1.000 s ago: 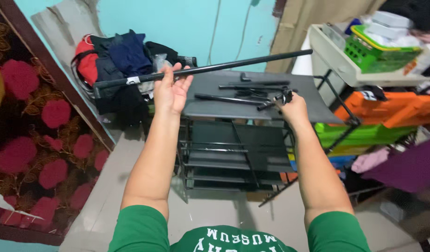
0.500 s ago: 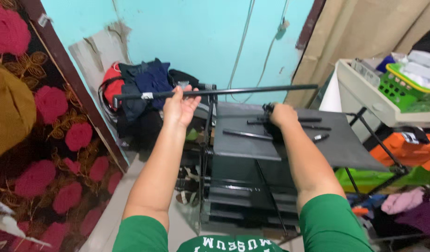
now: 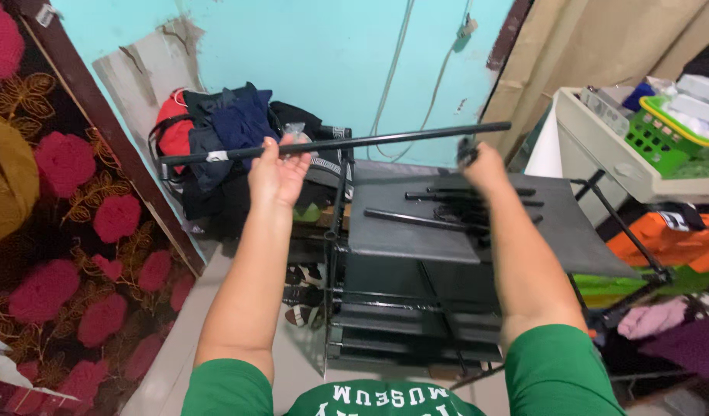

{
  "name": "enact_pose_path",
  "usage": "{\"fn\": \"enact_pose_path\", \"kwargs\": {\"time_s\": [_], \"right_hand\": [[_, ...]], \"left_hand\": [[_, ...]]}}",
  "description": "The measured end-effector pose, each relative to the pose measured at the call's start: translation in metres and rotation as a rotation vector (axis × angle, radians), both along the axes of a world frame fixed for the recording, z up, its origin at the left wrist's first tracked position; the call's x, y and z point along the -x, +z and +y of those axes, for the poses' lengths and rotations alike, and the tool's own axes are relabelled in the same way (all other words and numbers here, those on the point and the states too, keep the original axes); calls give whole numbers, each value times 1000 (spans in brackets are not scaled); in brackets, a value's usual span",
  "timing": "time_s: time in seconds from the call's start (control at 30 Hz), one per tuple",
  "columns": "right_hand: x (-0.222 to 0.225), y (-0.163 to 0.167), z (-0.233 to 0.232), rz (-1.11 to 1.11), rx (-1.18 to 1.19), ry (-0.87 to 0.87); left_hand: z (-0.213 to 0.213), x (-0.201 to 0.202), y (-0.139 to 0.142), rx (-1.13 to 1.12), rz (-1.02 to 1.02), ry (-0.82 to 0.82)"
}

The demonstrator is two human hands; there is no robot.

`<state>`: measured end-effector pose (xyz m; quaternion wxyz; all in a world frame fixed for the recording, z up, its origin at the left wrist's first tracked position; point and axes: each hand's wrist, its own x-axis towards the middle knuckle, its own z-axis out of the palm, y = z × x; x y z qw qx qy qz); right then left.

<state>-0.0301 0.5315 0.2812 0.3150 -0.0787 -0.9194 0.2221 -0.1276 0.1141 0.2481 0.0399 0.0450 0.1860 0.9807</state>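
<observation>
Left hand [image 3: 277, 171] raised, fingers curled up around a long black rod [image 3: 339, 143], gripping it near the end marked with a pale band. Right hand [image 3: 484, 166] lifted to the same rod nearer its other end, seen from the back, seemingly closed around something small and dark at the rod; grip itself hidden, so cannot tell how firmly shut. Rod held almost level in the air, slightly higher on the right, spanning both hands above a dark shelf rack [image 3: 447, 231], probably supported at two points to keep so long a piece from tipping. More black rods [image 3: 447, 208] lying loose on the rack's grey top sheet, close under the right hand, likely kept there within easy reach. Behind the rod, a heap of clothes [image 3: 223, 139] against the turquoise wall [image 3: 308, 54]. To the right, a green basket [image 3: 670, 131] on a pale cabinet [image 3: 608, 146]. At far left, a dark cloth with red flowers [image 3: 69, 223].
</observation>
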Motion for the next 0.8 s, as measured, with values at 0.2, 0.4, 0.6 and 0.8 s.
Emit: {"fn": "enact_pose_path", "kwargs": {"time_s": [0.2, 0.4, 0.6, 0.8], "right_hand": [[-80, 19, 44, 250, 1290, 388], [-185, 2, 87, 285, 1836, 839], [-247, -34, 146, 321, 1943, 704], [-315, -46, 168, 477, 1794, 578]], "left_hand": [[3, -42, 12, -46, 23, 39], [25, -104, 24, 0, -27, 74], [64, -159, 13, 27, -25, 1], [95, -207, -6, 39, 14, -61]]}}
